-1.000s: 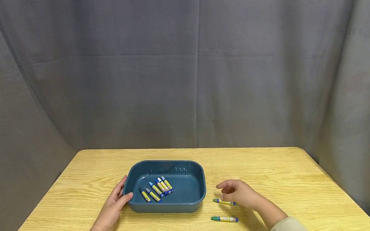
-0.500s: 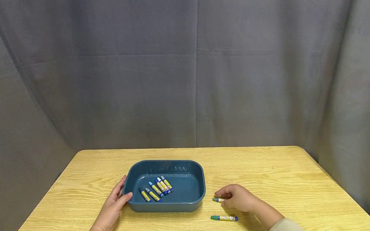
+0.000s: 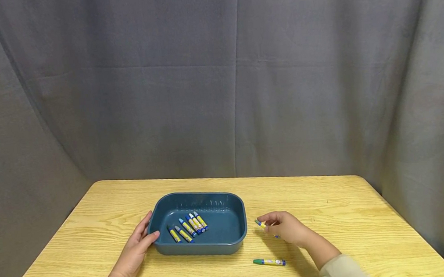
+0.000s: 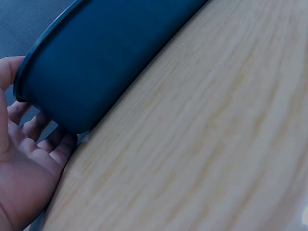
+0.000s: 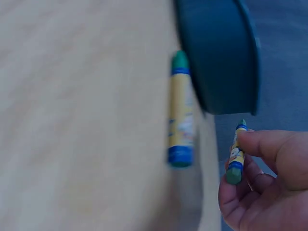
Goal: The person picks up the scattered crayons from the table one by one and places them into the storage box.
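Note:
A dark blue plastic bin stands on the table, with several crayons in yellow wrappers lying in its left half. My left hand grips the bin's left end, thumb at the rim and fingers along the outer wall; the left wrist view shows that hand from below. To the right of the bin, my right hand pinches a dark green crayon between thumb and fingers, tilted above the tabletop. Nearer the front lies another green crayon, also visible as a crayon in the right wrist view.
The light wood table has rounded far corners. Grey curtains hang behind it and at both sides. The bin's right wall rises a short way left of my right hand.
My right hand has come down onto the farther green crayon, pinched it and lifted it off the table. The left hand and the bin have stayed put.

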`<state>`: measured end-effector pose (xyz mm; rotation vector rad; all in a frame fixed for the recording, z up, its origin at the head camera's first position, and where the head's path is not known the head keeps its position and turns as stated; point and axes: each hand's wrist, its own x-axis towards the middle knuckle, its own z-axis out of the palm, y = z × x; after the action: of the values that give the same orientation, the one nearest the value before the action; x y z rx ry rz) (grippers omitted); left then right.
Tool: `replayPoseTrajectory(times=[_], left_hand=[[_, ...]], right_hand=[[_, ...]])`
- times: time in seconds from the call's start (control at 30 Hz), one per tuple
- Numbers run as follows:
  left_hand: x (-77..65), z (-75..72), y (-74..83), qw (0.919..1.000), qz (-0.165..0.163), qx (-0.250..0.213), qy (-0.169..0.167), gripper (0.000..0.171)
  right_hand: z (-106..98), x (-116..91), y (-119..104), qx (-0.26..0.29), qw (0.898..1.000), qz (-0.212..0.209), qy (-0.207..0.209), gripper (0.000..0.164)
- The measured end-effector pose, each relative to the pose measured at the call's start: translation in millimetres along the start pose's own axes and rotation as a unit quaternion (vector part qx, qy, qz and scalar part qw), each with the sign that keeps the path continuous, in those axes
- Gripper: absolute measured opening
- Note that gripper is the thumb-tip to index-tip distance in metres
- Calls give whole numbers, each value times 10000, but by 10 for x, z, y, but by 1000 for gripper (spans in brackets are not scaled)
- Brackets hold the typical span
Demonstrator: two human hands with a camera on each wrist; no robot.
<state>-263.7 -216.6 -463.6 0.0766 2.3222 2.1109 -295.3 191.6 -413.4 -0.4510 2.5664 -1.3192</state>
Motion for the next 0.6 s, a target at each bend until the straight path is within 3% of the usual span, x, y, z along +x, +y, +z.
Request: replayPoseTrajectory(times=[0.23,0.47,0.6], left_hand=[[-2,0,6,10000,-40,11,43,71],[-4,2,9,10000,-15,-90,17,71],[-6,5,9,10000,-22,-86,41,70]], right_hand=[[-80,152,-170,788,9962,109,345,38],[-76,288,-314,1877,9818,166,245,47],[-22,386,-401,2171,9756,173,261,49]])
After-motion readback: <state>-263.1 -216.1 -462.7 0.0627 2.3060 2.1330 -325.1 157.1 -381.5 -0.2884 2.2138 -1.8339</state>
